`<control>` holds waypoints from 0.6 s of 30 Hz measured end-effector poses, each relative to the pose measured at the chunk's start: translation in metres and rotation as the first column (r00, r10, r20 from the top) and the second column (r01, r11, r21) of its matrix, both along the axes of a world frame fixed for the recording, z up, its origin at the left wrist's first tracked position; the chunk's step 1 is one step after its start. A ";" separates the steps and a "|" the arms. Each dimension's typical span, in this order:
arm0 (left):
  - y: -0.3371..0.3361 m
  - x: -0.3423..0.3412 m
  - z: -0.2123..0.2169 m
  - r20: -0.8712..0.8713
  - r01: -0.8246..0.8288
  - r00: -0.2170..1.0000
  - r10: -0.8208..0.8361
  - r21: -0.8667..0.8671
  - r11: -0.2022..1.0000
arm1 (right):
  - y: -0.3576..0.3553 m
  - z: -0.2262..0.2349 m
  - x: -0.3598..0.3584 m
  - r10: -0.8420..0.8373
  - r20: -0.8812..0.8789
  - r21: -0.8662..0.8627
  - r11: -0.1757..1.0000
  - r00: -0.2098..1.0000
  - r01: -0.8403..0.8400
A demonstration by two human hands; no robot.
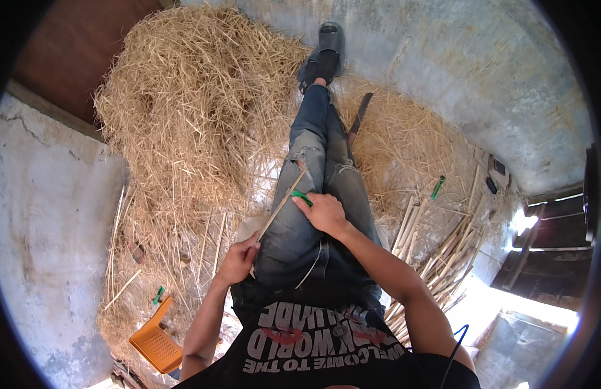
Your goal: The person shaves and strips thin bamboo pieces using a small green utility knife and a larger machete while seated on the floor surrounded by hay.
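My left hand (238, 262) is closed round the lower end of a thin pale strip of wood or bamboo (272, 219). The strip slants up and to the right across my thighs, its far tip by the ripped knee of my jeans (299, 146). In my right hand (327, 212) is a small green-handled tool (301, 196), its front end against the strip's upper half. Whether that end is a blade is too small to tell. A thin pale shaving (312, 266) lies on my lap.
A big heap of straw (196, 97) rises at the far left. Beyond my right knee lies a long dark blade (360, 117). Several pale sticks (436, 253) are piled at right, near another green tool (438, 187). An orange plastic basket (156, 343) sits at lower left. Walls enclose the space.
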State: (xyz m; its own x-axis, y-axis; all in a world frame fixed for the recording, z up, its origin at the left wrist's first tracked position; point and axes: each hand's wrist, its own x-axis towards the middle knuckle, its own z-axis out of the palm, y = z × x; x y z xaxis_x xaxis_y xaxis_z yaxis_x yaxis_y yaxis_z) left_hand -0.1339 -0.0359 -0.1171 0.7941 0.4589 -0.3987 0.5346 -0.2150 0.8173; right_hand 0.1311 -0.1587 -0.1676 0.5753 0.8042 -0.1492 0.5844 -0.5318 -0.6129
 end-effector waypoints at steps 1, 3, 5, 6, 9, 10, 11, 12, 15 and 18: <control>0.000 -0.008 0.006 -0.050 -0.017 0.999 0.016 -0.024 1.000 | 0.000 -0.003 0.000 -0.006 0.010 0.010 1.000 1.000 0.006; 0.000 -0.033 0.014 -0.070 -0.040 0.997 0.035 -0.082 0.996 | 0.000 -0.008 0.001 -0.019 0.024 0.029 0.999 1.000 0.019; -0.007 -0.068 0.005 -0.021 -0.112 0.994 0.110 -0.174 0.978 | 0.002 -0.009 0.002 -0.070 -0.016 0.047 0.996 0.997 0.070; -0.010 -0.087 0.005 -0.040 -0.128 0.992 0.122 -0.206 0.970 | 0.002 -0.011 0.002 -0.097 -0.035 0.053 0.994 0.995 0.099; -0.013 -0.129 0.008 -0.045 -0.192 0.981 0.186 -0.282 0.940 | 0.000 -0.010 0.002 -0.125 -0.030 0.137 0.982 0.992 0.128; -0.014 -0.134 0.005 -0.036 -0.223 0.974 0.223 -0.314 0.923 | -0.002 -0.010 0.000 -0.119 -0.022 0.168 0.978 0.993 0.121; -0.014 -0.137 0.002 -0.028 -0.251 0.966 0.258 -0.346 0.904 | -0.004 -0.010 -0.002 -0.099 -0.026 0.222 0.970 0.995 0.102; -0.015 -0.132 0.003 -0.016 -0.279 0.955 0.295 -0.379 0.882 | -0.006 -0.009 -0.003 -0.076 -0.025 0.276 0.958 0.997 0.080; -0.015 -0.094 -0.011 0.084 -0.208 0.968 0.235 -0.248 0.946 | -0.011 -0.004 -0.008 -0.001 0.009 0.359 0.933 1.000 -0.003; -0.008 -0.046 -0.006 0.037 -0.197 0.975 0.219 -0.311 0.930 | -0.015 0.004 -0.010 0.061 0.020 0.339 0.939 0.998 -0.065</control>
State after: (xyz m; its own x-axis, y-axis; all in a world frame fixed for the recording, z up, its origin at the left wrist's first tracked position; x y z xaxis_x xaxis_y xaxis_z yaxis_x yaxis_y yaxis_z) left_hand -0.1803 -0.0435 -0.1233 0.7247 0.4829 -0.4916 0.4796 0.1587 0.8630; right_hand 0.1214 -0.1738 -0.1634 0.5219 0.8408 0.1436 0.6165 -0.2555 -0.7447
